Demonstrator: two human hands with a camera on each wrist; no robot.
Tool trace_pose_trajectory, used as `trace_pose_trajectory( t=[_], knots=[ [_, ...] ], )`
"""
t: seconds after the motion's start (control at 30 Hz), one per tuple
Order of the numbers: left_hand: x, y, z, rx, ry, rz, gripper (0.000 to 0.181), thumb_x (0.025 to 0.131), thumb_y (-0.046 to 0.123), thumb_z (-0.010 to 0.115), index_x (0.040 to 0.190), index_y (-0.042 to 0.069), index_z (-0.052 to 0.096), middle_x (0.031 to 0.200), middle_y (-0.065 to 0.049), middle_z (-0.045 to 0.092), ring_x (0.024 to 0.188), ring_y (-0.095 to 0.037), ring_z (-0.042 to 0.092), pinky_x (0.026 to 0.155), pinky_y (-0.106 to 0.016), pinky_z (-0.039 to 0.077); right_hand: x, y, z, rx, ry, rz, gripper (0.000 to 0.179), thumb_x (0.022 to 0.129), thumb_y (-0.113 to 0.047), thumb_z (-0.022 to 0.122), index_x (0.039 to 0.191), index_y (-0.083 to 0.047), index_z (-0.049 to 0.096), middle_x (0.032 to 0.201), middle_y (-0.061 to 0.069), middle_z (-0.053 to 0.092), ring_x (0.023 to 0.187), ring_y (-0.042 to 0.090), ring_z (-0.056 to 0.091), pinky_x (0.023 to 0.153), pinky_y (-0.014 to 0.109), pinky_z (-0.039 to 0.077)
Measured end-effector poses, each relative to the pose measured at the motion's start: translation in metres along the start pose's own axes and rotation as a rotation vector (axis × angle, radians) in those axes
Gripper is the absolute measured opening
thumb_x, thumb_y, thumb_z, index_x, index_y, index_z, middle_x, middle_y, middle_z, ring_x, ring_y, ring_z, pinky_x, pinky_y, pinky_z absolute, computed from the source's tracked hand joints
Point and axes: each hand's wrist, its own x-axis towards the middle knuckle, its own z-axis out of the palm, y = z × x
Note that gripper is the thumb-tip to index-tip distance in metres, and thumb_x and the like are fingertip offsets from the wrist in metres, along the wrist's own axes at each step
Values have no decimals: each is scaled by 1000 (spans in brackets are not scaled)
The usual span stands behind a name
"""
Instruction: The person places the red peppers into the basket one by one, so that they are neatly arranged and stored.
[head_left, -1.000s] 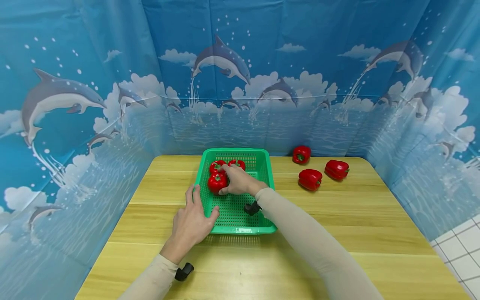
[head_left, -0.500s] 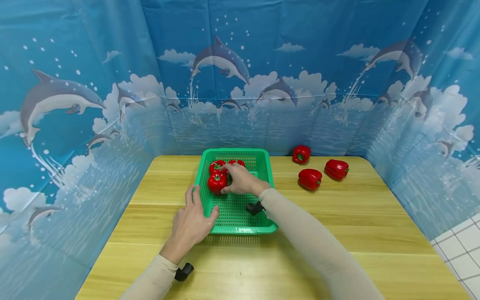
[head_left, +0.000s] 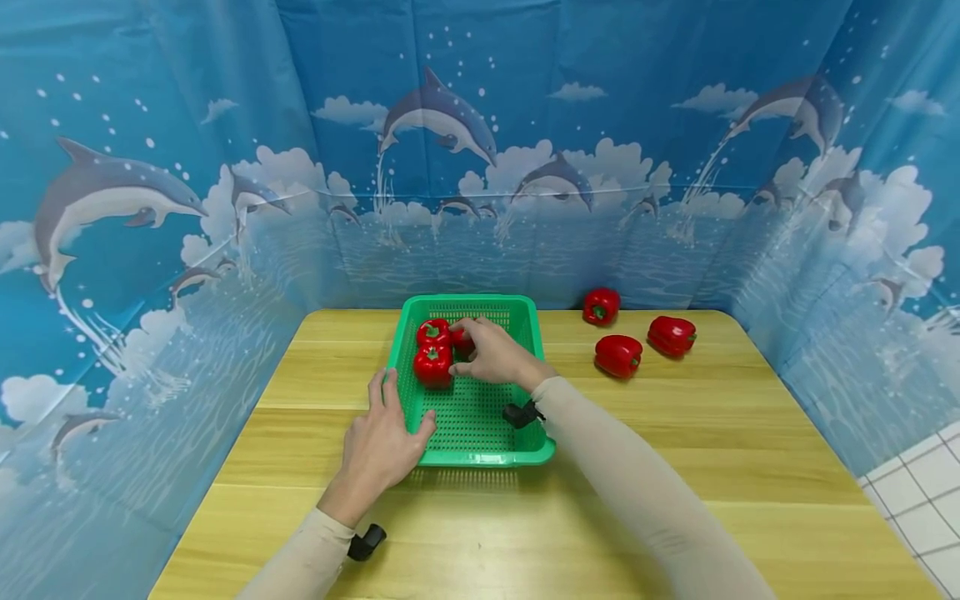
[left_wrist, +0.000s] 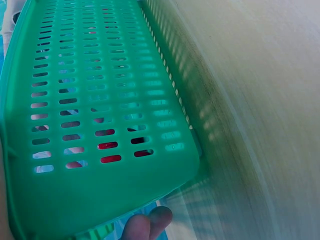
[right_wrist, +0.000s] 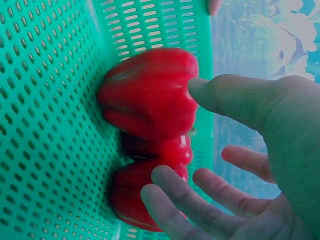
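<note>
Three red bell peppers stand in a green mesh basket [head_left: 480,458]. The front pepper [head_left: 432,367] and the back left pepper [head_left: 432,332] show plainly in the head view. The back right pepper [head_left: 462,342] is partly hidden by my right hand [head_left: 495,354]. That hand is inside the basket with its fingers spread. In the right wrist view its thumb tip overlaps the edge of the front pepper [right_wrist: 150,95], and two fingertips overlap the lowest pepper [right_wrist: 142,195]. My left hand [head_left: 381,442] rests at the basket's left rim, fingers extended along it and thumb over the near left corner.
Right of the basket, three more red bell peppers lie on the wooden table [head_left: 480,533]: one at the back [head_left: 602,307], a nearer pepper [head_left: 618,357] and a right-hand pepper [head_left: 672,336]. A blue dolphin curtain [head_left: 480,250] stands along the table's back and sides.
My right hand has drawn a little to the right, away from the front pepper, and now covers more of the back right one. The left hand keeps its place on the rim.
</note>
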Motion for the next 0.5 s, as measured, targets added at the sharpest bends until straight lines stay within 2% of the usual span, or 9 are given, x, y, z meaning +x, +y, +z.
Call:
trace_pose_trajectory(
  t=[0.27,0.5],
  knots=[
    [0,0,0,-6,-9,3,98,102,60,58,170,1,17,175,-16,19,38,-20,43,35,-29,36,-11,4,-14,14,43,-1,73,95,-37,82,157,-16,50,150,18,55,111,30,73,99,46,60],
    [0,0,-1,-8,-19,1,99,102,63,53,170,2,15,176,-16,18,39,-19,43,35,-29,36,-22,12,-25,14,118,-17,67,96,-38,81,155,-19,54,139,12,58,105,22,71,91,40,62]
  ],
)
